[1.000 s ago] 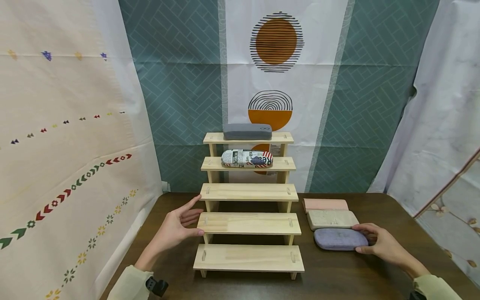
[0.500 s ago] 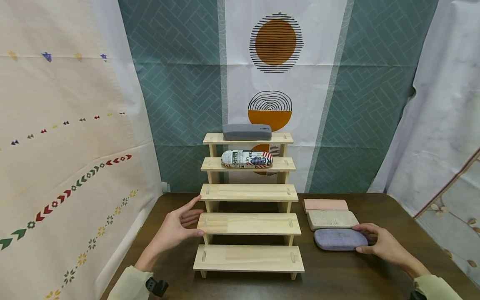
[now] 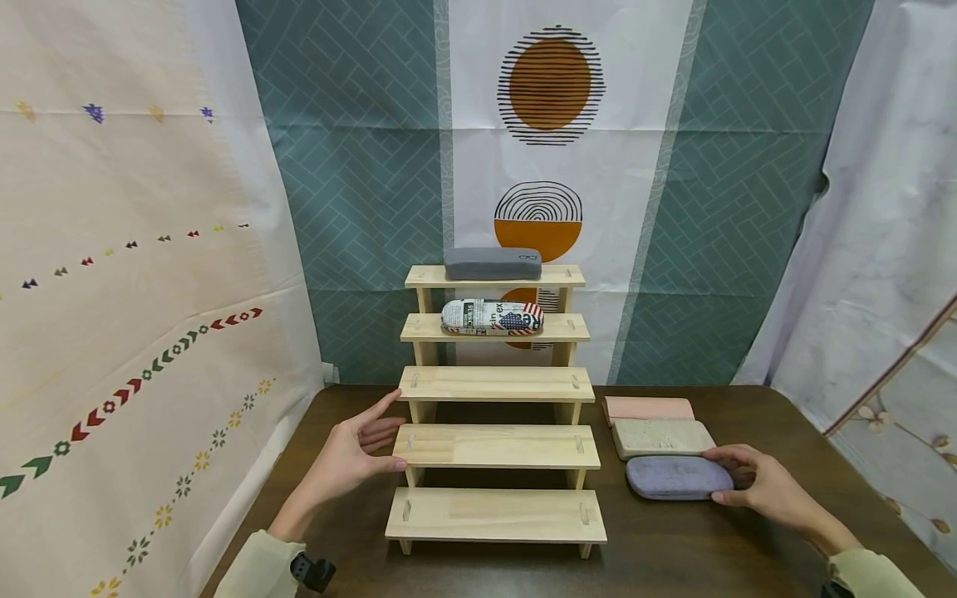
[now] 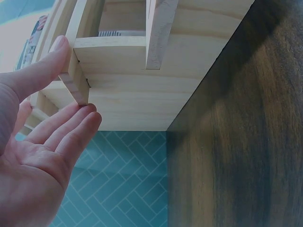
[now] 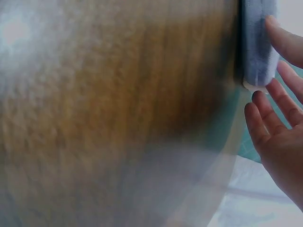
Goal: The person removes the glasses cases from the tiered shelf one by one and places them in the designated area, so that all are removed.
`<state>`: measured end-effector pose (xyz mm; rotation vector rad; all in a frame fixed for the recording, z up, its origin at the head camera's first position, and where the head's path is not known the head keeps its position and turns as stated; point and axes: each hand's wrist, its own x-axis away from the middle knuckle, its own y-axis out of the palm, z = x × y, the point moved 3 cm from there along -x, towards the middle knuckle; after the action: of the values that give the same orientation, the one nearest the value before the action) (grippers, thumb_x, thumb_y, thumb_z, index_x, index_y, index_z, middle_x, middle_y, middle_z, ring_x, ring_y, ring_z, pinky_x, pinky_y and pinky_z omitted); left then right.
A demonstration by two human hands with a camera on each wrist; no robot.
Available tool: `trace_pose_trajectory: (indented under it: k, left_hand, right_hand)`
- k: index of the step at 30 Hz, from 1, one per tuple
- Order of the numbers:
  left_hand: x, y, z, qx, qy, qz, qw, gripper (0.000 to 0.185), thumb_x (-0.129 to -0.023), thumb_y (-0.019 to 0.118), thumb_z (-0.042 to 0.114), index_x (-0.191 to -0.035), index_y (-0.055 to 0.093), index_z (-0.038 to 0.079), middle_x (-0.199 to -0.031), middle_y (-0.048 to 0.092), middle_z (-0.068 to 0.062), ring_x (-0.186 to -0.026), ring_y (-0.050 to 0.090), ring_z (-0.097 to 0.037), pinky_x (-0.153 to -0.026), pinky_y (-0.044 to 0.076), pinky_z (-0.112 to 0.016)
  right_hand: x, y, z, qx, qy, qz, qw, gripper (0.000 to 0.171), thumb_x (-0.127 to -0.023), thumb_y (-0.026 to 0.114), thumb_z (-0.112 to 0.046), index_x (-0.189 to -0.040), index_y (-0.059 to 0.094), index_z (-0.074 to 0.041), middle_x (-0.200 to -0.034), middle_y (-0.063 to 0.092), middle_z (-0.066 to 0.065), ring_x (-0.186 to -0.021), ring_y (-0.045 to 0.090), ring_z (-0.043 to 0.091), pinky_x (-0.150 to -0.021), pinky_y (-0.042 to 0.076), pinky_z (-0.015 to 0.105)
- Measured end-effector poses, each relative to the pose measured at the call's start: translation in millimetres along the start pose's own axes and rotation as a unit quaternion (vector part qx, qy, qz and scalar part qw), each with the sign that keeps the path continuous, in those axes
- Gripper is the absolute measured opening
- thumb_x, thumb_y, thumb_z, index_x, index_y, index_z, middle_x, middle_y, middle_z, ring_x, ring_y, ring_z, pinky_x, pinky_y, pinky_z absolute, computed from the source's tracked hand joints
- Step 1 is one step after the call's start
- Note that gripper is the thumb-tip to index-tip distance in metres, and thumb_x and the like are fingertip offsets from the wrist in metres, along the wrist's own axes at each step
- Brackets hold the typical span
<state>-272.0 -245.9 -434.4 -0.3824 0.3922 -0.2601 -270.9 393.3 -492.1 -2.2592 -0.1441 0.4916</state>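
Dark wood table [image 3: 718, 540], patterned cloth backdrop. Left hand [image 3: 351, 453], fingers straight, touches stepped rack [image 3: 497, 444]; right hand [image 3: 763, 486] grips purple case [image 3: 673, 476]. Left wrist view shows rack underside

Dark wood table [image 3: 673, 540] carrying a five-step wooden rack [image 3: 496, 446].
Rack sits between the hands; three cases lie right of it: purple case [image 3: 676, 477] at the right hand [image 3: 763, 486], beige case [image 3: 661, 437] and pink case [image 3: 649, 408] beyond.

Two bare hands: left hand [image 3: 351, 453], right hand [image 3: 766, 488]. Pale green long sleeves. Small black device on left wrist.
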Motion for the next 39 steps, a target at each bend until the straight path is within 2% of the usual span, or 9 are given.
trace_pose_trajectory:
  k: [9,12,16,21,27,30,34,39]
  left_hand:
    - [1.0,0.1,0.5,0.007,-0.007,0.0,1.0,0.103,-0.078,0.095,0.007,-0.164,0.041,0.022,-0.14,0.063,-0.025,-0.131,0.06,-0.042,-0.104,0.051,-0.055]
    - [0.7,-0.2,0.6,0.007,-0.005,-0.001,1.0,0.103,-0.078,0.095,0.007,-0.164,0.041,0.022,-0.14,0.063,-0.025,-0.131,0.06,-0.042,-0.104,0.05,-0.057]
    - [0.4,0.2,0.6,0.007,-0.005,-0.002,1.0,0.103,-0.078,0.095,0.007,-0.165,0.041,0.021,-0.14,0.062,-0.026,-0.13,0.06,-0.042,-0.103,0.051,-0.056]
    - [0.3,0.8,0.5,0.006,-0.006,-0.002,1.0,0.103,-0.078,0.095,0.007,-0.165,0.04,0.021,-0.14,0.063,-0.026,-0.13,0.061,-0.042,-0.103,0.052,-0.055]
    - [0.1,0.9,0.3,0.002,-0.004,-0.001,1.0,0.103,-0.078,0.095,0.007,-0.165,0.04,0.02,-0.14,0.063,-0.025,-0.13,0.061,-0.042,-0.103,0.052,-0.055]
    - [0.1,0.5,-0.2,0.001,-0.004,-0.001,1.0,0.103,-0.078,0.095,0.007,-0.165,0.04,0.021,-0.14,0.063,-0.025,-0.13,0.061,-0.042,-0.103,0.052,-0.054]
    - [0.0,0.0,-0.9,0.002,-0.004,0.0,1.0,0.104,-0.078,0.095,0.006,-0.165,0.04,0.022,-0.14,0.063,-0.025,-0.13,0.061,-0.042,-0.104,0.052,-0.054]
    - [0.0,0.5,-1.3,0.004,-0.006,-0.001,1.0,0.103,-0.078,0.095,0.007,-0.165,0.041,0.022,-0.14,0.063,-0.025,-0.13,0.061,-0.042,-0.103,0.052,-0.054]
  right_hand:
    - [-5.0,-15.1,-29.1,0.023,-0.036,0.023,0.999,0.06,-0.076,0.097,-0.014,-0.128,0.07,-0.003,-0.118,0.07,0.011,-0.098,0.064,0.012,-0.078,0.056,0.025]
    - [-9.4,-16.4,-43.6,0.013,-0.044,0.024,0.999,0.06,-0.077,0.096,-0.013,-0.13,0.07,-0.004,-0.12,0.071,0.001,-0.1,0.064,0.009,-0.08,0.056,0.024]
    - [-17.0,-13.4,-66.4,-0.004,-0.052,0.022,0.998,0.055,-0.081,0.093,-0.011,-0.13,0.069,-0.007,-0.122,0.069,-0.006,-0.101,0.063,0.003,-0.082,0.058,0.026]
    - [-29.8,-6.4,-102.0,-0.018,-0.049,0.022,0.998,0.045,-0.087,0.09,-0.016,-0.128,0.071,-0.011,-0.122,0.07,0.002,-0.102,0.064,0.007,-0.083,0.058,0.027]
    - [-48.8,1.2,-142.1,-0.027,-0.056,0.036,0.997,0.039,-0.091,0.086,-0.02,-0.127,0.072,-0.015,-0.118,0.071,-0.001,-0.104,0.064,0.011,-0.088,0.056,0.025]
    - [-60.9,3.2,-159.1,-0.032,-0.053,0.037,0.997,0.039,-0.094,0.084,-0.024,-0.13,0.072,-0.014,-0.121,0.071,0.001,-0.108,0.065,0.019,-0.088,0.056,0.03]
    - [-81.3,5.7,-174.2,-0.062,-0.042,0.032,0.997,0.043,-0.096,0.082,-0.026,-0.133,0.069,-0.011,-0.127,0.07,0.008,-0.116,0.065,0.032,-0.089,0.059,0.041]
    - [-106.5,9.3,-190.8,-0.071,-0.061,0.048,0.994,0.044,-0.095,0.083,-0.024,-0.134,0.069,-0.01,-0.126,0.069,0.01,-0.115,0.065,0.032,-0.093,0.056,0.055]
